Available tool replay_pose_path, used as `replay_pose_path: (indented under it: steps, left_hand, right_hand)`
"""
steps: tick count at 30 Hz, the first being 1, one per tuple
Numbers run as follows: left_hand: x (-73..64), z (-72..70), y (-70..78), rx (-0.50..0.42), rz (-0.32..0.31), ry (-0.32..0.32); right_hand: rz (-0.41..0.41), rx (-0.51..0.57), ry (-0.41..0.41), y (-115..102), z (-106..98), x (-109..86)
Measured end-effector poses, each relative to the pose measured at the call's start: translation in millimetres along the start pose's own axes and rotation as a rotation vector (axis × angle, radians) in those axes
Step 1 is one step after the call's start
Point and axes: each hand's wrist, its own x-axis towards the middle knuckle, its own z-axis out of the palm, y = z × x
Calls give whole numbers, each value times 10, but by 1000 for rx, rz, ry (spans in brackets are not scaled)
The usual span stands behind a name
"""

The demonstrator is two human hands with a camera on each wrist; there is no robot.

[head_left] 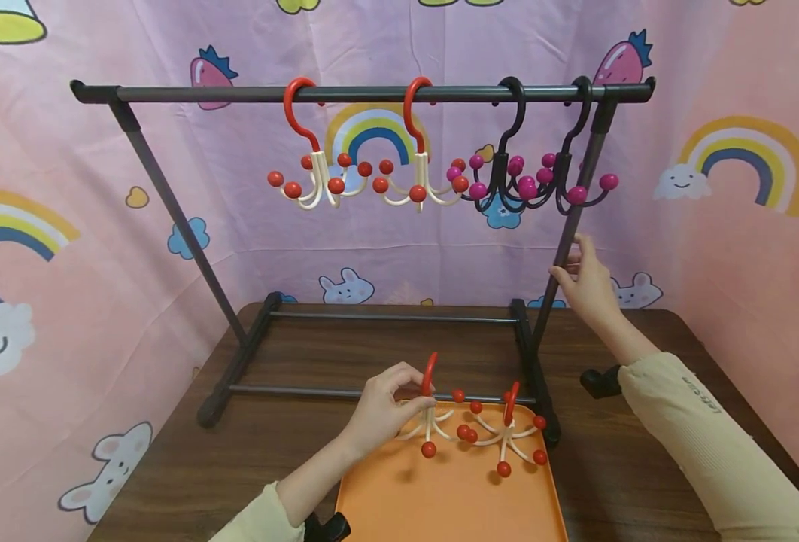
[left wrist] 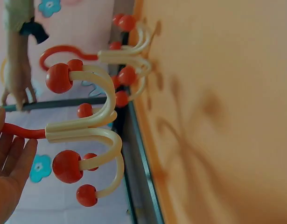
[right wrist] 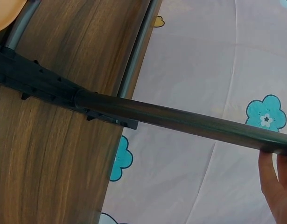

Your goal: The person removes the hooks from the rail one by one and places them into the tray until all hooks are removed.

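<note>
The hanger (head_left: 429, 416) in the left hand (head_left: 389, 403) hangs upright above the far edge of the tray (head_left: 440, 500), its cream arms apart from the tray, with shadows below them in the left wrist view. The left grip is narrow: thumb on one side, fingers on the other, pinching the red hook low down, near the cream stem.

The hanger looks light and stiff, probably hard plastic, smooth enough to turn a little in a pinch. The lower hook seems the sound place to hold: it is slim, sits over the middle and keeps clear of the splayed arms. Those arms and their red balls look the likeliest parts to snag or bend, so they make poor handles.

A second hanger (head_left: 508, 433) stands hook up on the tray by its far right corner, close beside the held one.

The right hand (head_left: 587, 286) has its grip around the right post (head_left: 571, 223), thumb in front and fingers behind. The rack stands towards the far edge of the surface (head_left: 169, 470); on its rail (head_left: 366, 94) hang two red-hooked hangers (head_left: 421, 169) and, nearer the right end, two black hangers (head_left: 499, 165).
</note>
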Motion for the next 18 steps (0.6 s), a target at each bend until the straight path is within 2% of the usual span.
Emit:
replay_pose_path:
  steps: [9, 12, 18]
  left_hand:
    - [-55, 318, -80, -33, 63, -34]
    - [-87, 423, -150, -27, 91, -29]
    - [-130, 573, -247, -35, 98, 10]
  right_hand:
    - [-1, 7, 3, 3, -1, 10]
    - [-4, 3, 1, 2, 2, 8]
    - [-26, -6, 18, 1, 11, 2]
